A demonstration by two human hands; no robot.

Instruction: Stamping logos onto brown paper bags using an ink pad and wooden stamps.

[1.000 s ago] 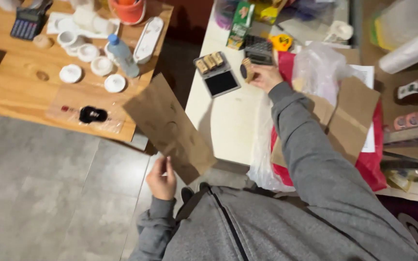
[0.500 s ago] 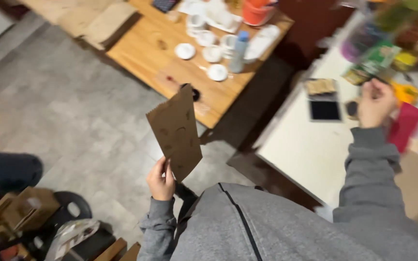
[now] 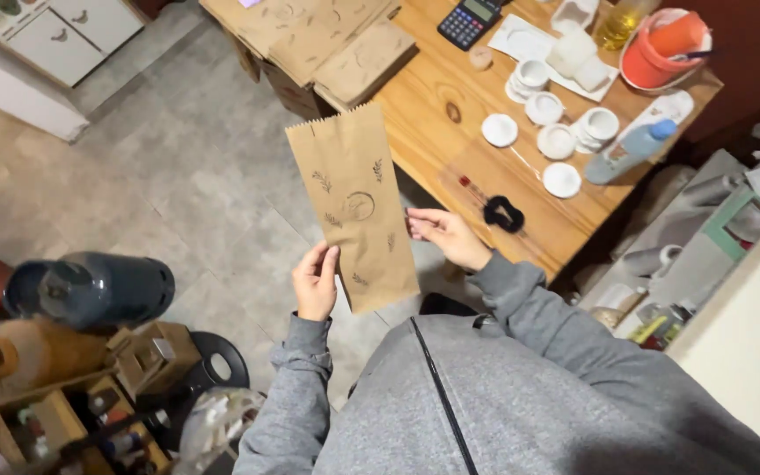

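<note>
**A:** What is shown, starting with the biggest things?

**B:** A grey tiled floor (image 3: 160,202) is seen from above, with a wooden table (image 3: 450,114) at the upper right. On the table, a stack of brown paper bags (image 3: 327,40), a calculator (image 3: 470,21), an orange bucket (image 3: 668,51), a clear bottle (image 3: 631,151), several small white jars and lids (image 3: 556,141) and a black hair tie (image 3: 503,214) are laid out.

**A:** And the hands?

**B:** One bag (image 3: 355,207), flat and stamped with leaf sprigs and a ring, is held upright in front of a grey-sleeved body, over the floor just beside the table edge. Its lower left edge is pinched by the left hand (image 3: 315,283). The right hand (image 3: 447,236) is half open, nothing gripped, fingertips brought up to the bag's right edge.

**A:** Which step is that?

**B:** The bag appears to be taken in both hands, still shut. Judging from this, a grip on the right edge would be needed first, so the mouth at the top could be spread.
</note>
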